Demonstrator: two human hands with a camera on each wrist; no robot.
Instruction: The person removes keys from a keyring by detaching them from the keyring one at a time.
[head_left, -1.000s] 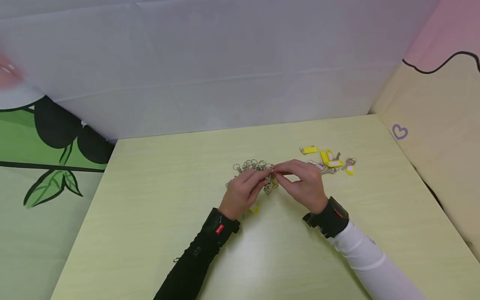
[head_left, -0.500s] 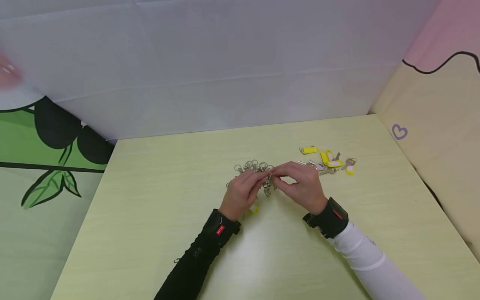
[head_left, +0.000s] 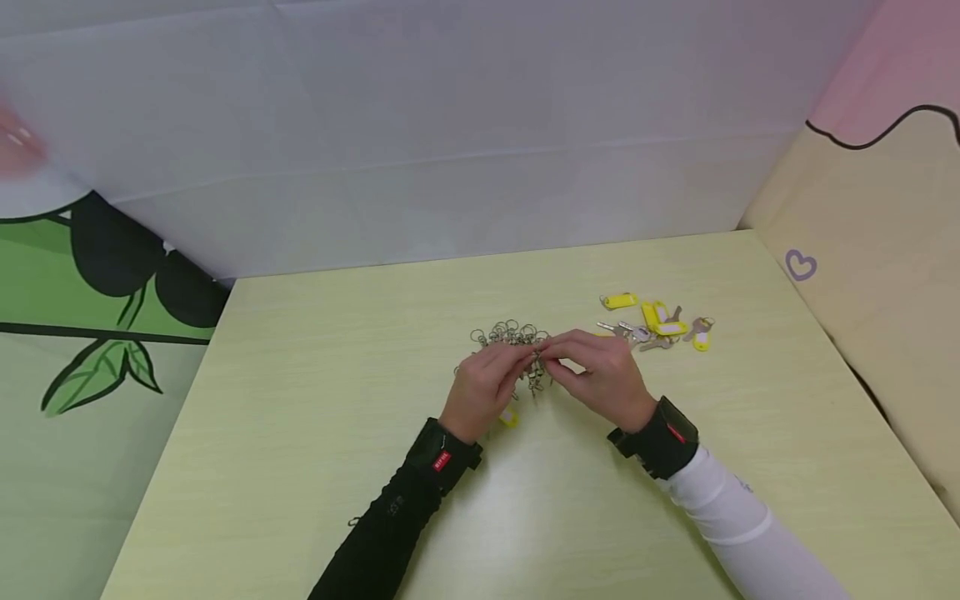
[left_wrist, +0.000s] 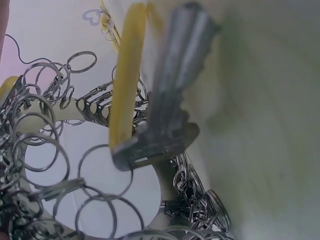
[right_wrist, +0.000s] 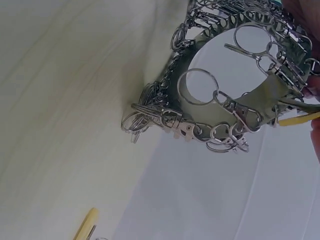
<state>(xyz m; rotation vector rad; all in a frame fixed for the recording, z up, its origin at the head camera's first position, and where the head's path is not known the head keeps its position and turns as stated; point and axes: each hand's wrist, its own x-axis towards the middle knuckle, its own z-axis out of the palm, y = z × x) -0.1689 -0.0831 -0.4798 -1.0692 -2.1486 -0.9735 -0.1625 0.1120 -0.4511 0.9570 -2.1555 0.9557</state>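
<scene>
My left hand (head_left: 487, 387) and right hand (head_left: 600, 379) meet at the tips, each pinching the same small metal clasp. They work at the side of a ring-shaped grey-green band (right_wrist: 265, 102) hung with several metal split rings (left_wrist: 50, 155) and clasps. Close to the left wrist camera hang a notched key (left_wrist: 180, 65) and a yellow key tag (left_wrist: 127, 75). A yellow tag (head_left: 507, 417) shows below the left hand in the head view. In the right wrist view, another bit of yellow tag (right_wrist: 300, 119) lies beside fingers at the right edge. The pinched part is mostly hidden by fingertips.
Beyond the right hand, several loose keys (head_left: 637, 332) and yellow tags (head_left: 663, 327) lie on the pale table (head_left: 337, 350). One yellow tag (head_left: 620, 301) lies slightly apart. A grey wall (head_left: 465, 208) rises at the back, a cream panel (head_left: 862, 333) at the right.
The right hand's fingertips have shifted slightly down and left toward the left hand. A yellow bit below them is no longer visible, and more of the keys behind now shows.
</scene>
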